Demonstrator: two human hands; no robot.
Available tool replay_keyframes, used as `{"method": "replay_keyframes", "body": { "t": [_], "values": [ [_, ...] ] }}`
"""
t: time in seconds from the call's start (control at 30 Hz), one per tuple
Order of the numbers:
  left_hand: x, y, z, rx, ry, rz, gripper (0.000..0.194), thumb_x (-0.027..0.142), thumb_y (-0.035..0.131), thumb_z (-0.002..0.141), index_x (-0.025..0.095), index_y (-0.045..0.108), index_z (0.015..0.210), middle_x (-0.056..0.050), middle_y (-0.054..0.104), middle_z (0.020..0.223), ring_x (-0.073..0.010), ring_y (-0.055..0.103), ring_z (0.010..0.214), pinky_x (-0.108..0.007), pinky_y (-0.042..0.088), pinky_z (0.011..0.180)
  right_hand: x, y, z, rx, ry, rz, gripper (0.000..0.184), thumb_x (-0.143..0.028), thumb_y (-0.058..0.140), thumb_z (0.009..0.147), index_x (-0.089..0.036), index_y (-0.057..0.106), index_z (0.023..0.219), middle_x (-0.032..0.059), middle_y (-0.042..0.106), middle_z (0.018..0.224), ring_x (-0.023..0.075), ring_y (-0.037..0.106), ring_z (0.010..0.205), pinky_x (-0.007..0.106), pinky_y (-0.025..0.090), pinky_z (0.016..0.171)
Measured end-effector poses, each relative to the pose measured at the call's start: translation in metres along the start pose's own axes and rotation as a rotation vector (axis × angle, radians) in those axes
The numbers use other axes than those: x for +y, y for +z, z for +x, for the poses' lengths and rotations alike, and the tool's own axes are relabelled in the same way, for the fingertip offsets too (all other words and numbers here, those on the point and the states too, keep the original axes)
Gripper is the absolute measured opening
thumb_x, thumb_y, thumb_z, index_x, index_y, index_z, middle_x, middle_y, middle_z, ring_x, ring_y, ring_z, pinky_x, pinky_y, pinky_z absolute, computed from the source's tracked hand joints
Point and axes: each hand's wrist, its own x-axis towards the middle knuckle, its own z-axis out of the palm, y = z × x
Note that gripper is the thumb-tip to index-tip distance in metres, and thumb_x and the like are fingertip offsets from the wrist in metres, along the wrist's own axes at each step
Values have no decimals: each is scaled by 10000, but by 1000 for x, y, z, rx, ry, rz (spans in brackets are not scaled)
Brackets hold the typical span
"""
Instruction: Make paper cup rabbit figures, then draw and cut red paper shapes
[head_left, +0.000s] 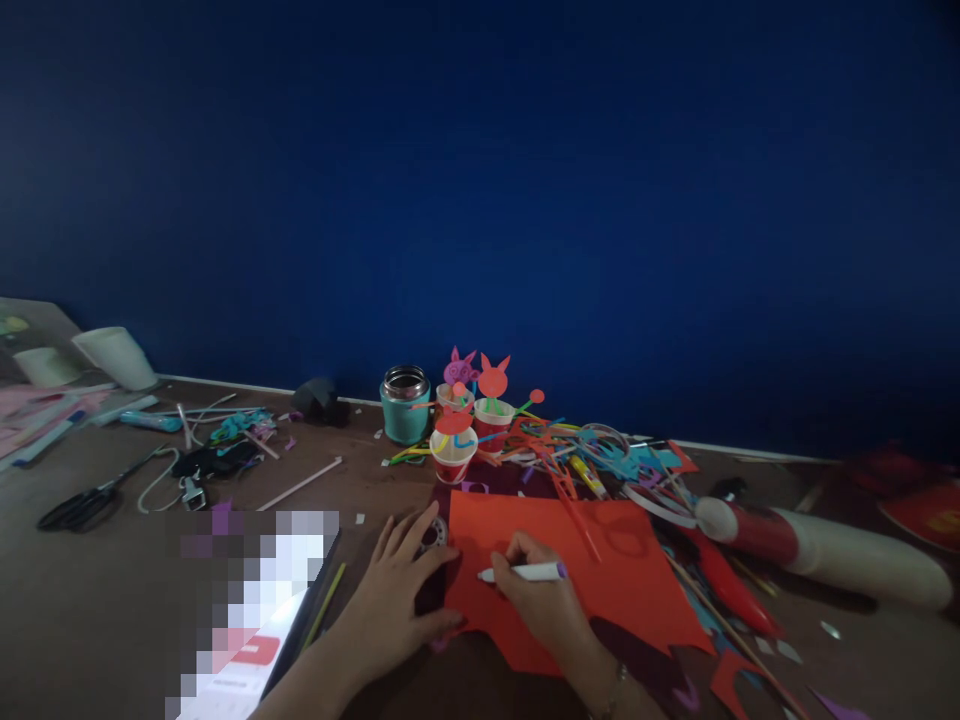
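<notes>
My right hand [536, 590] is closed round a white marker [534, 572] with a purple end, its tip at the left part of an orange-red sheet of paper [615, 560]. The sheet's lower edge is cut unevenly. My left hand [405, 580] lies with fingers spread at the sheet's left edge, thumb and forefinger reaching onto the paper. Just beyond that hand is a dark round piece with a pale ring of holes [433, 533], partly covered. Dark purple paper [630, 645] shows beneath the sheet.
Paper cups [454, 460] with animal cut-outs stand behind the sheet, beside a teal jar [406, 405]. Strips and pipe cleaners pile up at right near a white-and-red bottle [825, 550]. Left are black scissors [94, 500] and a lit phone [262, 620].
</notes>
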Motion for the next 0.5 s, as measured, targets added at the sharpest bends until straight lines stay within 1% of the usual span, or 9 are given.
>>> {"method": "replay_keyframes", "body": {
  "t": [0.13,0.33,0.5],
  "values": [
    [1,-1,0,-12,-16,-2,563,645,548,722,334,559,1191,-79,253,1487,-383,234,1323,-626,207,1031,-3,0,-1,36,-9,11,267,-294,520,688,-228,326,517,-86,334,450,92,327,462,214,272,438],
    [0,0,0,3,-5,0,567,642,561,714,334,563,1190,-69,245,1492,-388,247,1316,-625,216,1029,-3,-1,-1,58,-12,31,258,-297,519,668,-229,326,512,-90,317,450,89,309,452,213,264,426],
    [-1,0,0,-6,-13,-5,559,638,564,715,341,562,1188,-60,238,1496,-388,237,1322,-624,212,1032,-1,-1,0,79,-8,28,264,-285,513,663,-232,304,511,-90,289,455,91,301,454,213,256,426]
  ]
}}
